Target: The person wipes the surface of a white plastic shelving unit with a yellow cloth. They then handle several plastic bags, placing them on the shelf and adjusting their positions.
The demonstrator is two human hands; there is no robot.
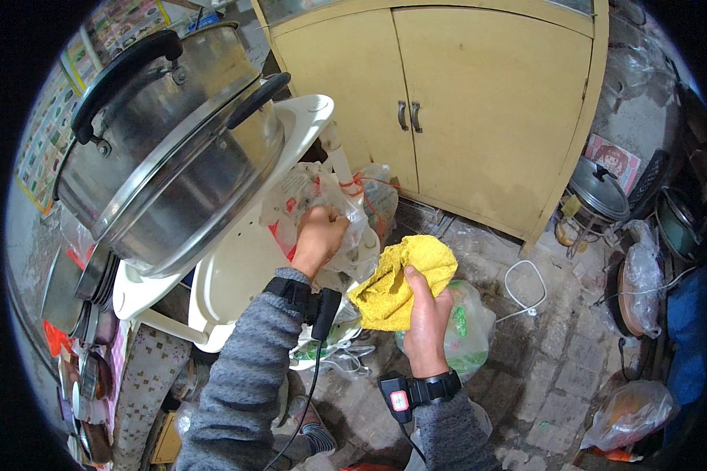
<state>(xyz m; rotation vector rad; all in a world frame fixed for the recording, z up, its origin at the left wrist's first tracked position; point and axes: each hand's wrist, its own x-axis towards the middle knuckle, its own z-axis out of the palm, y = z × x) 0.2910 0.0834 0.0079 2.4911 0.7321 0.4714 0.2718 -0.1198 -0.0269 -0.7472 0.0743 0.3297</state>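
My left hand (320, 237) is closed on a translucent plastic bag with red print (297, 191), over the lower shelf of a white plastic rack (235, 259). To its right, my right hand (427, 312) holds a folded yellow cloth (409, 277), with the thumb on top and the other fingers hidden beneath. A large two-tier steel steamer pot (182, 171) with black handles stands on the rack's top shelf at the upper left. Below the cloth, a plastic bag with green print (465, 329) rests near my right wrist.
A yellow two-door cabinet (483, 88) stands ahead. On the right are a lidded pan (601, 188), a white cable (524, 282) on the brick floor and a filled plastic bag (630, 412). Stacked metal basins (70, 294) are at the left. Another bag with red string (380, 203) lies beside the rack.
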